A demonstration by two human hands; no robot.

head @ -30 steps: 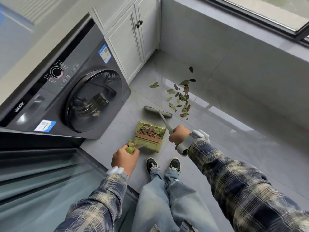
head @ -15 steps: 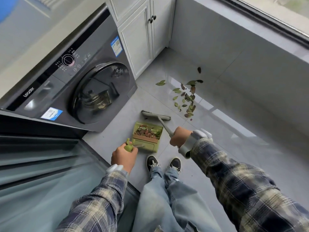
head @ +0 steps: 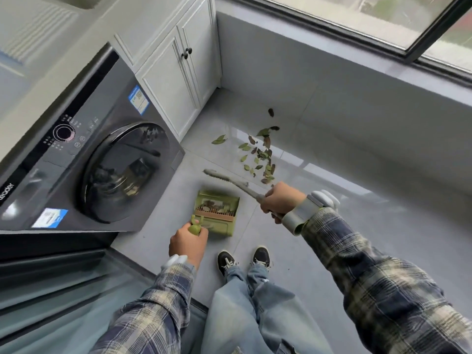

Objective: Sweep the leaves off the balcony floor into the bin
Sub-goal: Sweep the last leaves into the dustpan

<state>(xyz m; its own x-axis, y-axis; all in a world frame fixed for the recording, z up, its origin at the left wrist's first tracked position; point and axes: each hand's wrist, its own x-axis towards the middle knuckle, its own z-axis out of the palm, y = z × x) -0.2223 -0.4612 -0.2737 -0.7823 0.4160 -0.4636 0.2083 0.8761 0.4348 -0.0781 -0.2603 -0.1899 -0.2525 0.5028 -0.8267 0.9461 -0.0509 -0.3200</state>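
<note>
A green dustpan [head: 221,202] stands on the grey floor tiles in front of my shoes, with brown and green leaves lying inside it. My left hand [head: 187,243] grips the top of its upright green handle [head: 195,227]. My right hand [head: 280,200] grips the grey broom handle. The broom head [head: 221,177] is beyond the dustpan's mouth. A loose pile of leaves [head: 263,156] lies on the floor just past the broom head, and one dark leaf [head: 271,112] lies apart, nearer the wall.
A dark front-loading washing machine [head: 102,159] stands on the left, close to the dustpan. White cabinet doors [head: 178,72] fill the far corner. A grey low wall [head: 357,106] under a window runs along the right. A glass panel [head: 63,302] is at lower left.
My right hand has risen and moved right, tilting the broom. The broom head stays between the dustpan and the leaf pile. My left hand still holds the dustpan handle. The view shifted.
</note>
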